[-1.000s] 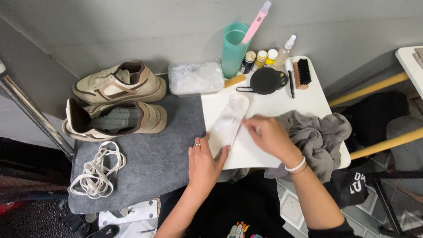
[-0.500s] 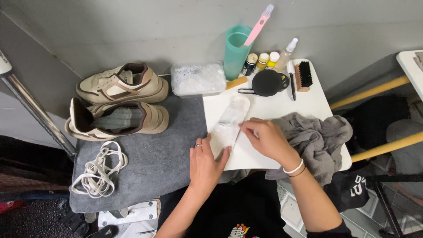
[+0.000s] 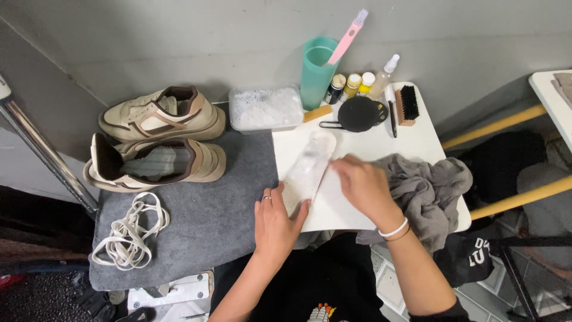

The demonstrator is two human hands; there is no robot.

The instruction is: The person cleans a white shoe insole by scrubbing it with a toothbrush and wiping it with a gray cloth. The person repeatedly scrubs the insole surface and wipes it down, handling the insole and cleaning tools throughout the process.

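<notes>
A whitish shoe insole [image 3: 308,168] lies slantwise on the white tabletop [image 3: 411,137]. My left hand [image 3: 276,217], a ring on one finger, presses flat on the insole's near end and pins it down. My right hand [image 3: 362,183], with a white band at the wrist, rests curled against the insole's right edge near its middle; whether it holds anything is hidden. Two beige and brown sneakers [image 3: 159,116] [image 3: 156,163] with no laces lie on a grey mat [image 3: 202,220] at the left.
White laces [image 3: 130,229] are heaped on the mat's near left. A clear tub of foamy water [image 3: 265,107], a teal cup [image 3: 317,71] with a pink brush, small bottles, a black round lid [image 3: 360,113] and a wooden brush [image 3: 407,105] stand at the back. A grey rag [image 3: 429,191] lies right.
My right hand has slid a little along the insole's right edge. The left hand stays pressed on the near end.
</notes>
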